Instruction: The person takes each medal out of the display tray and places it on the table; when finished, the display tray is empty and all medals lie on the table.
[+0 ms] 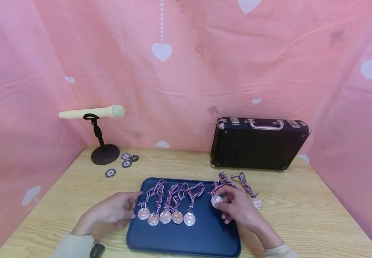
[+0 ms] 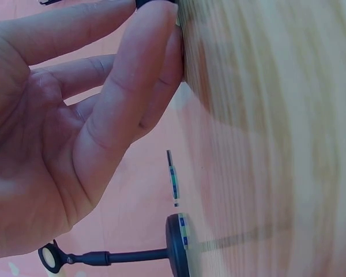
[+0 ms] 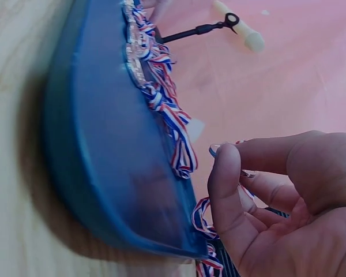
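Down at the near edge of the blue tray (image 1: 186, 240) on the tabletop (image 1: 302, 215), our right hand (image 1: 237, 208) pinches a medal (image 1: 216, 201) over the tray's right side, seemingly joining the row of five medals (image 1: 165, 216), while our left hand (image 1: 115, 211) rests loose and empty beside the tray's left rim.

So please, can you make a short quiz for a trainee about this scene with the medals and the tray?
1. How many medals lie in a row on the tray?
2. True or false: the case stands open.
3. Which of the hands holds a medal: A left, B right?

Key: 1. five; 2. false, it is shut; 3. B.
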`<state>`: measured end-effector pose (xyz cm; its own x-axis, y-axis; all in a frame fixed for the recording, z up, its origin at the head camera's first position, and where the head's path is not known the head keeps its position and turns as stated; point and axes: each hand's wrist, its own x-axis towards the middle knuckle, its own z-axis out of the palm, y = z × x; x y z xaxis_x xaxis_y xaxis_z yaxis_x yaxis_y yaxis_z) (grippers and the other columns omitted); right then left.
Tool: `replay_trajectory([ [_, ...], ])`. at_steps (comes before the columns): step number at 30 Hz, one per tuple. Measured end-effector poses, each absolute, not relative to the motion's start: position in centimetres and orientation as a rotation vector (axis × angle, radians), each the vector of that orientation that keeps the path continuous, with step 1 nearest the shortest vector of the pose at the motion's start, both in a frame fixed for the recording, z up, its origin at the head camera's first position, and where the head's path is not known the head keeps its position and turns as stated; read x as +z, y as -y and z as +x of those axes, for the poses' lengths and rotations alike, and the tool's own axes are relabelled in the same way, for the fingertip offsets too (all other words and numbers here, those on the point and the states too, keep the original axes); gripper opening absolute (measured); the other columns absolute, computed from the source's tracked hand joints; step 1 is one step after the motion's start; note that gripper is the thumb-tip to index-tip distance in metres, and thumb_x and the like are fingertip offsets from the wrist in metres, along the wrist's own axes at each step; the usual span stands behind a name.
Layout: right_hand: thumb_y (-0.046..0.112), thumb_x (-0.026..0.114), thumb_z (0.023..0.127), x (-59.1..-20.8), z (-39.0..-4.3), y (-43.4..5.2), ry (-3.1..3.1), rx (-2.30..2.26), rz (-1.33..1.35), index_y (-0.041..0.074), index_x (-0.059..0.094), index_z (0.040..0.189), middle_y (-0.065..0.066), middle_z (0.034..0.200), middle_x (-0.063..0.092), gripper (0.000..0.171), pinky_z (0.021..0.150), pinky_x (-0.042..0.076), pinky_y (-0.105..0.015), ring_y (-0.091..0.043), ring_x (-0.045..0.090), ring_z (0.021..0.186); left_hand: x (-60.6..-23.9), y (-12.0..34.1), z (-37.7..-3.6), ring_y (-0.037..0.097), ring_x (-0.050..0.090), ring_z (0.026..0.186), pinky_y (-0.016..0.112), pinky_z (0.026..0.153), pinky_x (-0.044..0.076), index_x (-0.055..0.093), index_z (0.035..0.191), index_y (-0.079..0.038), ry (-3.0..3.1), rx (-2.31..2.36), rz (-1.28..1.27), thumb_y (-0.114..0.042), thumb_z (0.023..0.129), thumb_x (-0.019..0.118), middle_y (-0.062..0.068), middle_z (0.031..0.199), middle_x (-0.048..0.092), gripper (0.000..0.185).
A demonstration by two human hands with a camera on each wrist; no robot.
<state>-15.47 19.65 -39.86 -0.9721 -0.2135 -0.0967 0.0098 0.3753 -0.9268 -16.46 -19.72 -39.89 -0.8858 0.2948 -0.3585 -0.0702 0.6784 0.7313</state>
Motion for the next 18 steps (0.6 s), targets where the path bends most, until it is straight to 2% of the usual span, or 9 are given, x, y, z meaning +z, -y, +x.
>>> replay_trajectory([
  [9,0.002,0.076,0.093,-38.6,-15.7,-20.7,-2.457,-1.666,-0.143,-0.003,0.063,0.125,-0.010,0.080,0.061,0.036,0.049,0.061,-0.036,-0.020,0.064,0.056,-39.8,19.7,-16.4,0.023,0.058,0.054,0.035,0.051,0.059,0.048,0.158,-0.009,-2.436,1.096,0.163,0.006,0.093,0.074,0.006,0.104,0.058,0.072],
  [18,0.000,0.071,0.096,-37.2,-16.0,-23.8,-2.431,-1.764,-0.106,-0.008,0.055,0.136,-0.010,0.082,0.062,0.043,0.052,0.061,-0.031,-0.016,0.063,0.058,-40.0,19.7,-16.5,0.023,0.059,0.055,0.035,0.052,0.060,0.047,0.159,-0.008,-2.436,1.092,0.175,0.005,0.093,0.074,0.006,0.104,0.058,0.072],
])
